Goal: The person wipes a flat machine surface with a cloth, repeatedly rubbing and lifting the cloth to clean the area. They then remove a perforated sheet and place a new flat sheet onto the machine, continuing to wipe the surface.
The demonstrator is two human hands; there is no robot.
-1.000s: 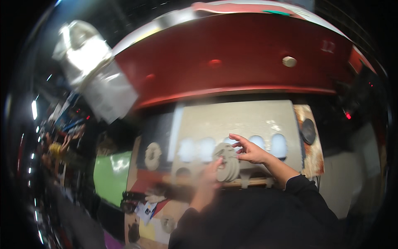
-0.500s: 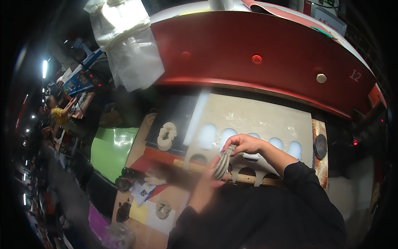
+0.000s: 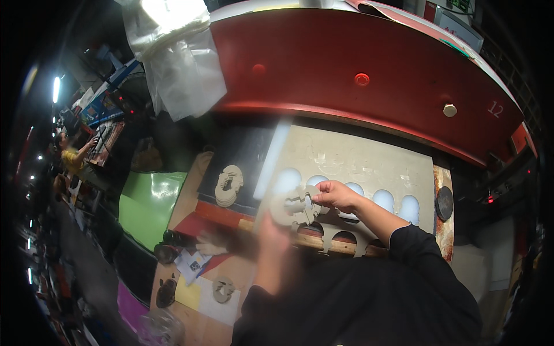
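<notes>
My right hand (image 3: 339, 196) pinches the right edge of some flat beige-grey cut-out pieces (image 3: 301, 217), oval with notched openings. My left hand (image 3: 273, 235) is smeared by motion at the lower left edge of these pieces; its fingers cannot be made out. Below both hands lies a beige sheet (image 3: 369, 155) with a row of rounded cut-out holes, pale blue showing through the far ones. Its near edge has more rounded gaps above a wooden bar (image 3: 340, 245). Left of the sheet, a stack of similar oval pieces (image 3: 229, 185) rests on a dark board (image 3: 245, 150).
A large red machine beam (image 3: 311, 63) spans the far side, with a plastic bag (image 3: 187, 78) hanging at its left. A black oval block (image 3: 444, 203) lies right of the sheet. At the near left are a glove (image 3: 212, 244), papers and another cut-out piece (image 3: 223, 289). Another person (image 3: 74, 157) works far left.
The pieces, earlier bunched edge-on between both hands, are now turned flat with their openings showing. My left hand has moved slightly left and blurs.
</notes>
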